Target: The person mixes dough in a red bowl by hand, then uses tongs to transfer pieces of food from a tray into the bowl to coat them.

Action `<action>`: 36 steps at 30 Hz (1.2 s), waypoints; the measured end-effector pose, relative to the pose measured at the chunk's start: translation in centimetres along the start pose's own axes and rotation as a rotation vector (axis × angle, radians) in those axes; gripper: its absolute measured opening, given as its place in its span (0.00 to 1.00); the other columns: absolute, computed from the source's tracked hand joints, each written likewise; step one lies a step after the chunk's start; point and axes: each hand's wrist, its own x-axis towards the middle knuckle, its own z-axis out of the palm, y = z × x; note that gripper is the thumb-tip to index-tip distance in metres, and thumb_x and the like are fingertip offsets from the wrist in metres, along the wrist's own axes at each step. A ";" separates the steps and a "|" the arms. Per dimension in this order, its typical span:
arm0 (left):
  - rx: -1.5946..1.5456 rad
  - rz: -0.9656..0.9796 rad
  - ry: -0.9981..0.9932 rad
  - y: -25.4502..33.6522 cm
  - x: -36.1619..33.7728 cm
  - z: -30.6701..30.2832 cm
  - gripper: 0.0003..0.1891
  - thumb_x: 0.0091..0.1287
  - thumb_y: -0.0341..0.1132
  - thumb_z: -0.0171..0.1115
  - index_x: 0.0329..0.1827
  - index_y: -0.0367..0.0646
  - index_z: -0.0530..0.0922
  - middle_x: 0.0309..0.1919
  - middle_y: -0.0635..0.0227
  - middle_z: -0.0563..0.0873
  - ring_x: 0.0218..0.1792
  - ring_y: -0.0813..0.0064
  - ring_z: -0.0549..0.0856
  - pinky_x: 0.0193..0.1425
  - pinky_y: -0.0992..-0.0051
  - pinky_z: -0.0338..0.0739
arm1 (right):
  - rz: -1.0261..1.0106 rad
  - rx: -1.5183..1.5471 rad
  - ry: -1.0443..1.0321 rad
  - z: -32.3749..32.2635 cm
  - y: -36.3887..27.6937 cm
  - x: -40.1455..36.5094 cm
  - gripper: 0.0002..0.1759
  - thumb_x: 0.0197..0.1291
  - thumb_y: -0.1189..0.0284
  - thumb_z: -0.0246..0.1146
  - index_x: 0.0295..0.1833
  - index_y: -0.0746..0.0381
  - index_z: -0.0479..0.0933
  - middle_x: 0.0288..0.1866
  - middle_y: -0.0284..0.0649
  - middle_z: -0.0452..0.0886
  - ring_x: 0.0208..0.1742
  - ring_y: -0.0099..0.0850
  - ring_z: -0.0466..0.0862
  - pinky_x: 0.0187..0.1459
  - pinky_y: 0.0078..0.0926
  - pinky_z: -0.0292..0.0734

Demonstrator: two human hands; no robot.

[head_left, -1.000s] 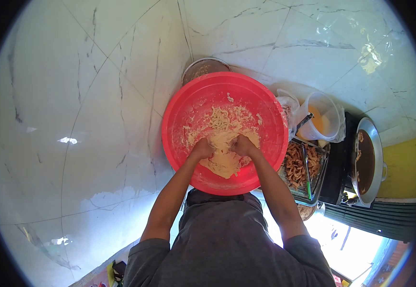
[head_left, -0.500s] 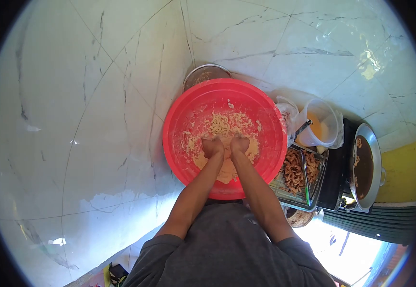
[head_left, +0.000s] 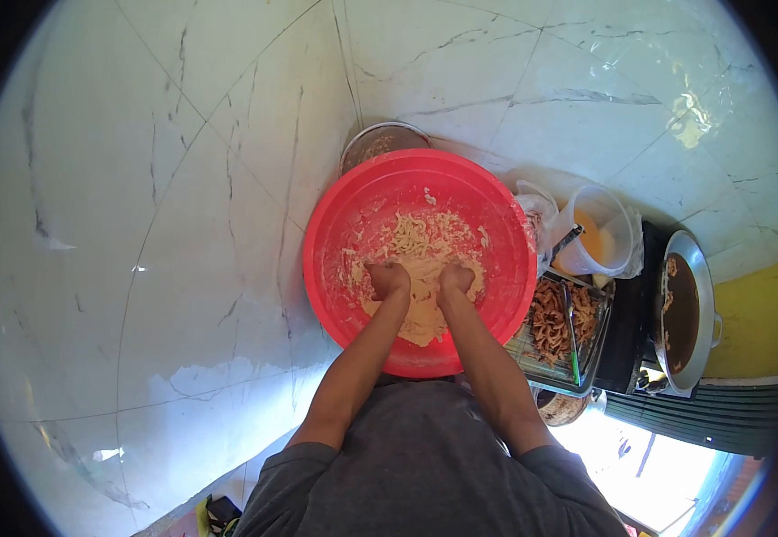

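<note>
A wide red basin [head_left: 328, 309] holds pale flour [head_left: 422, 313] with several coated strips [head_left: 410, 234] bunched at its far side. Both of my hands are down inside it, at the flour. My left hand [head_left: 389, 280] is left of the middle, its fingers curled under and closed. On the right, my right hand [head_left: 455, 278] is likewise curled, knuckles up. What either hand grips, if anything, is hidden beneath it. A patch of flour lies between the two hands, which are apart from each other.
Right of the basin, a rack tray [head_left: 586, 380] bears fried brown strips [head_left: 550, 327] and green-ended tongs [head_left: 574, 358]. Behind it stands a clear tub [head_left: 617, 234] with orange liquid. A pan of dark oil [head_left: 686, 322] is farther right. Tiled walls [head_left: 228, 224] rise at left and back.
My hands have moved apart within the basin, the left one to the left and the right one slightly right. More flour shows between them.
</note>
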 end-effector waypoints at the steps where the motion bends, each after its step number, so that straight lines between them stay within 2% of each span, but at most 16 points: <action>1: 0.018 -0.051 -0.010 0.5 -0.7 -0.5 0.32 0.59 0.40 0.63 0.65 0.42 0.62 0.40 0.59 0.86 0.47 0.55 0.83 0.62 0.50 0.60 | -0.103 -0.042 -0.041 0.3 0.7 -0.2 0.15 0.57 0.69 0.63 0.38 0.74 0.78 0.34 0.46 0.82 0.35 0.30 0.79 0.40 0.29 0.73; 3: -0.037 -0.003 -0.106 1.6 -2.7 -2.1 0.32 0.60 0.41 0.62 0.67 0.46 0.61 0.48 0.57 0.83 0.53 0.53 0.80 0.66 0.45 0.52 | -0.316 -0.122 -0.127 1.8 2.4 -0.7 0.14 0.58 0.69 0.61 0.36 0.73 0.76 0.31 0.42 0.79 0.34 0.29 0.76 0.38 0.32 0.72; 4: -0.062 0.018 -0.155 1.9 -3.3 -2.7 0.32 0.60 0.42 0.62 0.67 0.47 0.60 0.51 0.56 0.82 0.56 0.52 0.78 0.69 0.42 0.48 | -0.311 -0.101 -0.126 1.9 2.6 -0.2 0.15 0.59 0.69 0.61 0.38 0.74 0.77 0.34 0.45 0.80 0.36 0.31 0.78 0.40 0.32 0.73; 6: -0.067 0.060 -0.171 2.0 -2.3 -2.7 0.32 0.61 0.42 0.61 0.68 0.48 0.60 0.52 0.57 0.82 0.56 0.53 0.78 0.68 0.42 0.49 | -0.301 -0.063 -0.128 1.8 2.4 0.3 0.17 0.61 0.68 0.60 0.42 0.75 0.77 0.40 0.49 0.83 0.41 0.33 0.81 0.43 0.31 0.74; 10: -0.059 -0.001 -0.111 0.0 0.2 -1.1 0.36 0.59 0.43 0.64 0.69 0.49 0.58 0.50 0.61 0.83 0.56 0.57 0.79 0.68 0.43 0.50 | -0.168 -0.071 -0.096 0.6 1.2 0.6 0.18 0.61 0.68 0.60 0.44 0.76 0.77 0.40 0.49 0.83 0.41 0.35 0.82 0.43 0.32 0.74; 12: -0.028 0.000 -0.066 -0.9 -0.8 -0.4 0.32 0.59 0.44 0.64 0.66 0.47 0.64 0.44 0.60 0.85 0.51 0.58 0.81 0.65 0.46 0.54 | -0.078 -0.112 -0.056 0.6 2.1 0.3 0.18 0.60 0.67 0.61 0.44 0.75 0.78 0.39 0.48 0.83 0.40 0.34 0.81 0.42 0.32 0.74; 13: -0.010 -0.002 -0.043 -1.3 -1.5 -0.5 0.30 0.59 0.44 0.63 0.65 0.45 0.67 0.41 0.60 0.86 0.49 0.58 0.83 0.63 0.48 0.56 | -0.107 -0.145 -0.120 0.6 3.2 0.1 0.18 0.60 0.67 0.61 0.44 0.75 0.78 0.39 0.48 0.83 0.40 0.33 0.81 0.42 0.32 0.74; 16: -0.012 0.006 -0.246 -1.8 -2.5 -1.5 0.20 0.62 0.44 0.59 0.55 0.45 0.77 0.41 0.63 0.86 0.50 0.59 0.83 0.62 0.44 0.55 | -0.152 -0.162 -0.296 1.2 4.7 0.0 0.17 0.59 0.68 0.62 0.44 0.74 0.78 0.38 0.46 0.82 0.39 0.32 0.81 0.42 0.32 0.75; 19: -0.397 0.274 -0.317 -1.3 -1.0 -0.3 0.15 0.63 0.44 0.59 0.45 0.44 0.82 0.41 0.63 0.86 0.48 0.59 0.83 0.59 0.50 0.63 | -0.173 -0.112 -0.434 1.4 3.2 -0.1 0.16 0.58 0.70 0.61 0.47 0.72 0.78 0.38 0.45 0.82 0.38 0.30 0.81 0.41 0.29 0.75; 22: 0.012 0.454 -0.233 1.9 -0.7 -2.8 0.14 0.63 0.43 0.59 0.44 0.44 0.81 0.40 0.61 0.86 0.47 0.58 0.83 0.54 0.59 0.71 | -0.382 -0.219 -0.554 0.9 -0.1 0.1 0.18 0.55 0.72 0.61 0.49 0.70 0.78 0.38 0.42 0.82 0.36 0.29 0.81 0.39 0.26 0.76; 24: 0.194 0.609 -0.369 1.1 1.0 -3.6 0.16 0.56 0.40 0.65 0.47 0.46 0.81 0.40 0.59 0.85 0.47 0.61 0.83 0.51 0.64 0.74 | -0.578 -0.284 -0.598 0.0 -0.8 1.5 0.17 0.52 0.72 0.63 0.47 0.69 0.79 0.38 0.44 0.83 0.36 0.31 0.82 0.38 0.27 0.77; 25: 0.284 0.689 -0.439 0.6 2.0 -3.7 0.19 0.53 0.39 0.68 0.49 0.47 0.81 0.41 0.58 0.85 0.47 0.62 0.83 0.49 0.67 0.76 | -0.616 -0.570 -0.604 -0.9 -1.2 2.1 0.18 0.49 0.72 0.65 0.46 0.68 0.79 0.39 0.45 0.83 0.39 0.33 0.83 0.41 0.28 0.77; 28: 0.519 0.893 -0.923 -3.4 3.2 -4.3 0.22 0.49 0.41 0.72 0.47 0.44 0.81 0.44 0.55 0.84 0.50 0.59 0.82 0.53 0.65 0.75 | -0.619 -1.344 -0.653 -3.4 -1.6 1.9 0.19 0.42 0.71 0.69 0.43 0.67 0.81 0.40 0.48 0.84 0.44 0.39 0.84 0.45 0.30 0.78; 30: 0.706 0.928 -1.034 -5.7 2.1 -4.2 0.27 0.42 0.40 0.75 0.48 0.43 0.80 0.45 0.53 0.84 0.50 0.60 0.82 0.53 0.66 0.75 | -0.525 -1.732 -0.764 -4.7 -1.6 0.8 0.21 0.37 0.71 0.72 0.42 0.66 0.81 0.39 0.48 0.84 0.43 0.41 0.85 0.43 0.31 0.79; 33: 0.775 0.937 -1.074 -7.0 0.6 -4.0 0.31 0.37 0.39 0.77 0.48 0.39 0.80 0.45 0.51 0.83 0.50 0.60 0.82 0.53 0.66 0.76 | -0.477 -1.864 -1.063 -4.8 0.1 0.2 0.24 0.31 0.71 0.75 0.40 0.66 0.82 0.36 0.48 0.85 0.39 0.41 0.86 0.39 0.34 0.80; 36: 0.747 0.809 -1.147 -6.1 0.6 -4.0 0.29 0.40 0.42 0.77 0.45 0.36 0.81 0.40 0.52 0.85 0.45 0.59 0.84 0.50 0.67 0.77 | -0.299 -1.594 -1.324 -4.5 1.5 1.1 0.29 0.30 0.69 0.76 0.44 0.67 0.79 0.38 0.48 0.84 0.32 0.37 0.85 0.36 0.30 0.81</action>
